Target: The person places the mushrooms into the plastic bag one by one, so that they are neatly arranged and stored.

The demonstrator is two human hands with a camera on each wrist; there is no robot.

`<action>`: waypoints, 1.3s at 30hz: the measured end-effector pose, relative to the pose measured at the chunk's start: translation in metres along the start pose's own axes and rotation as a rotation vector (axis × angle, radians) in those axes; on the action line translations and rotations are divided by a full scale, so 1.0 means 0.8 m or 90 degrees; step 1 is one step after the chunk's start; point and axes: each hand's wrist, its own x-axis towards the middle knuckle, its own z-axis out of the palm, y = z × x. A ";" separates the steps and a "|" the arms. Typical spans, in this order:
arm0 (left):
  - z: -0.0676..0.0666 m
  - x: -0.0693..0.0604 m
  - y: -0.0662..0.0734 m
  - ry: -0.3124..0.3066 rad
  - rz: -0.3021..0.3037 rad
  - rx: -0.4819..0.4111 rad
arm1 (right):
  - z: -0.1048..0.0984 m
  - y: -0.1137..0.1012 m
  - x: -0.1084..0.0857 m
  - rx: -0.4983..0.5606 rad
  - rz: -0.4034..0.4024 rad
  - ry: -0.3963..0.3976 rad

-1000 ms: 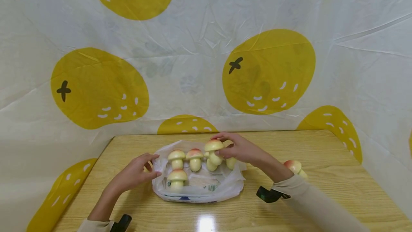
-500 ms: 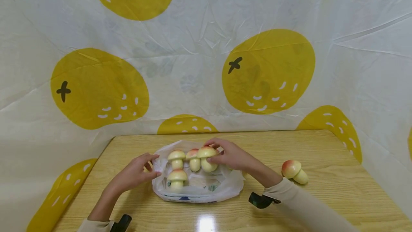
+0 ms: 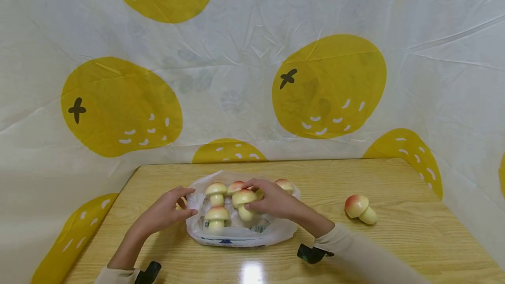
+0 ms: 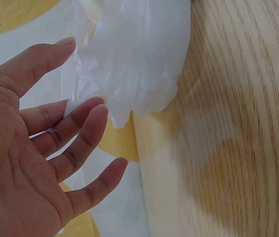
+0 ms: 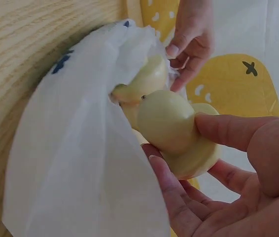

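Note:
My right hand (image 3: 272, 198) grips a pale yellow model mushroom (image 3: 245, 214) with a red-tinged cap, its thumb on one side and fingers on the other. The mushroom is over the mouth of a white plastic bag (image 3: 236, 243). Inside the bag stand other mushrooms: one at the back left (image 3: 216, 191), one in front of it (image 3: 217, 214) and one partly hidden behind the held mushroom (image 3: 235, 186). At the bag's left rim is my left hand (image 3: 169, 209), thumb and fingers apart; in the left wrist view its fingertips (image 4: 98, 102) touch the thin film.
Another mushroom (image 3: 285, 184) shows at the bag's back right, partly behind my right hand. One more mushroom (image 3: 360, 209) lies on its side on the wooden table (image 3: 394, 244), right of the bag. A white cloth (image 3: 232, 100) with yellow fruit prints hangs behind the table.
My right hand has carried the mushroom left, toward me and lower over the bag. The mushrooms at the right have come out from behind the arm. The left hand has stayed put.

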 end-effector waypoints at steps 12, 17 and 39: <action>0.000 -0.001 0.000 0.002 0.004 0.000 | 0.027 0.002 -0.004 -0.055 0.017 -0.019; -0.001 -0.001 0.001 0.002 0.005 0.004 | 0.036 0.004 -0.003 -0.108 -0.004 -0.002; -0.001 -0.001 0.003 0.003 -0.001 0.000 | 0.034 0.003 -0.003 -0.174 -0.001 -0.006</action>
